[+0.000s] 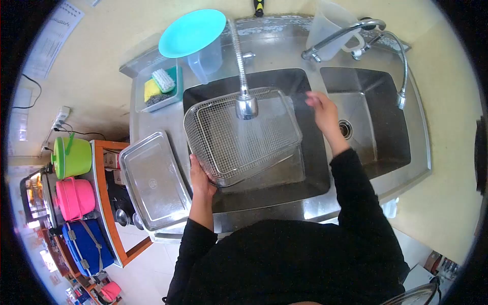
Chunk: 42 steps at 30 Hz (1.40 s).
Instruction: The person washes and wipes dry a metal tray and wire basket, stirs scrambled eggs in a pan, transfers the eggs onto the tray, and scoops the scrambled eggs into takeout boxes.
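A rectangular wire mesh basket (218, 137) is tilted over the large left sink basin (274, 195). My left hand (201, 178) grips its lower left corner, fingers partly hidden by the rim. Above the basket hangs a flexible faucet with a metal spray head (247, 108), and water appears to run from it onto the mesh. To the right of the basket, my right hand (324, 114) is raised near the divider between the basins. Its fingers are loosely bent and somewhat apart, with nothing visible in them.
A metal tray (155, 183) lies left of the basin. Behind it, a plastic container (157, 101) holds sponges and a brush. A turquoise bowl (193, 33) rests on a clear pitcher (205, 61). Another pitcher (330, 30) stands behind the second faucet (340, 35), near the smaller basin (391, 122).
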Tool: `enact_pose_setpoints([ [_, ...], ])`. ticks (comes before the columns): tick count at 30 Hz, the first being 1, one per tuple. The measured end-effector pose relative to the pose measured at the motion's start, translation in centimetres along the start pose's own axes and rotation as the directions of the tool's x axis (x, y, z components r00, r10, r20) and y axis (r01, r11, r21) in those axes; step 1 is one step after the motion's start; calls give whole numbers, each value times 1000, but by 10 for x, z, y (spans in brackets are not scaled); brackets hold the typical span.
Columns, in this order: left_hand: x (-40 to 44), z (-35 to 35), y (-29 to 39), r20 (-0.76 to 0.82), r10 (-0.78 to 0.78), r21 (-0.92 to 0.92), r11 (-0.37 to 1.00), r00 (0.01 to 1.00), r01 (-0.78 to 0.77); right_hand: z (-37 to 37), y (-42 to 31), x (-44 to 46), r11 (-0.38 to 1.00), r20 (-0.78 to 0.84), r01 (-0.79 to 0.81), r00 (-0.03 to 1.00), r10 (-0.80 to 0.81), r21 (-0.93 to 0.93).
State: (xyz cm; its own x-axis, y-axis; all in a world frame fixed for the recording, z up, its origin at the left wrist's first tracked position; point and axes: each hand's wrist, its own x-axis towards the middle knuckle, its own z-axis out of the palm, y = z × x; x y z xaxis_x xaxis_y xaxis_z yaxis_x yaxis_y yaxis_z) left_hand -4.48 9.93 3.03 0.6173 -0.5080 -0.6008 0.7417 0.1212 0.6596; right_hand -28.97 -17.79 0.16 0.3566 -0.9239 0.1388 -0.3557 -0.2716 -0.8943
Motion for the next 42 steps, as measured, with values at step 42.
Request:
enact_pose_setpoints([
  [42,-49,-11,-138,499,21,766,456,866,-453,-167,51,-268,763,-209,-465,776,596,448],
])
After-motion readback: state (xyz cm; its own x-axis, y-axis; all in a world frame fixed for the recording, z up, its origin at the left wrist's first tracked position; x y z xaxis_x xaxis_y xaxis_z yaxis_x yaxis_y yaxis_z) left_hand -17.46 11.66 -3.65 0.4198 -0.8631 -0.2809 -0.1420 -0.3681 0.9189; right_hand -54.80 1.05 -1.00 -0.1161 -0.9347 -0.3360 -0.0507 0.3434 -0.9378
